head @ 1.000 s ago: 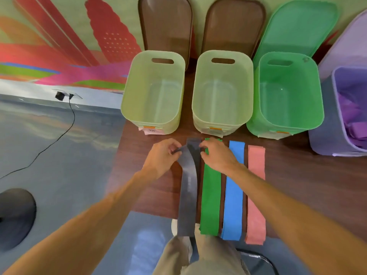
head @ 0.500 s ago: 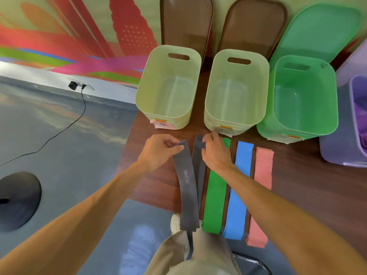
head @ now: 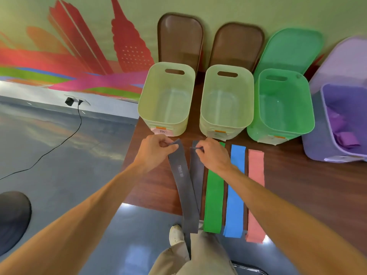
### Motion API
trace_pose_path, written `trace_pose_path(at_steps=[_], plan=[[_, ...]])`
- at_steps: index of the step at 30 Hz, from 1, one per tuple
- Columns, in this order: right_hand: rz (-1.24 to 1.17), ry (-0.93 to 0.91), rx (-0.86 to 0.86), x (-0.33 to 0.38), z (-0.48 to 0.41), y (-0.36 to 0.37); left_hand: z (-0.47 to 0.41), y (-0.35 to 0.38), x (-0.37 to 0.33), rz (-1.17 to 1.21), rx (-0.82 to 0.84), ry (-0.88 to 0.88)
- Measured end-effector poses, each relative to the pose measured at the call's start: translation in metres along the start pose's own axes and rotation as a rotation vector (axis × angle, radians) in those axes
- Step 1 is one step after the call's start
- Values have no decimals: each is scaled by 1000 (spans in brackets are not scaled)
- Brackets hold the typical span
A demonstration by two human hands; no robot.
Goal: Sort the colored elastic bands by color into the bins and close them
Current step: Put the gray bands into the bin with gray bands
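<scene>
L hand [head: 156, 151] grip pinches top of grey band [head: 184, 191], its white print [head: 180, 170] unreadable; R hand [head: 213, 155] grip pinches 2nd grey band [head: 196, 175] just beside, both on table [head: 297, 185] w/ green band [head: 214, 195], blue band [head: 234, 205], pink band [head: 256, 167]. Pale bin [head: 143, 100] label [head: 161, 132] illegible. Purple bin [head: 313, 147] holds purple bands [head: 345, 135].
</scene>
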State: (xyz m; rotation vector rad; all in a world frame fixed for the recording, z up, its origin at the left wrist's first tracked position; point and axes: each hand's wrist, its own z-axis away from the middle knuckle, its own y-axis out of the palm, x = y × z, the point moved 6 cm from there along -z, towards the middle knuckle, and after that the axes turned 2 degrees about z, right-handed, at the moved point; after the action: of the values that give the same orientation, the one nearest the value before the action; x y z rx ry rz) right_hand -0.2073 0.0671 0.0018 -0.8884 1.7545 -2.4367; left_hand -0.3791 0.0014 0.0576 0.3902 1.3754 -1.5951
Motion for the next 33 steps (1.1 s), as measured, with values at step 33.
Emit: trace_pose_path(at_steps=[33], plan=[[-192,-74,-281,49,120,-221,65,-46,-191,63,148,623]])
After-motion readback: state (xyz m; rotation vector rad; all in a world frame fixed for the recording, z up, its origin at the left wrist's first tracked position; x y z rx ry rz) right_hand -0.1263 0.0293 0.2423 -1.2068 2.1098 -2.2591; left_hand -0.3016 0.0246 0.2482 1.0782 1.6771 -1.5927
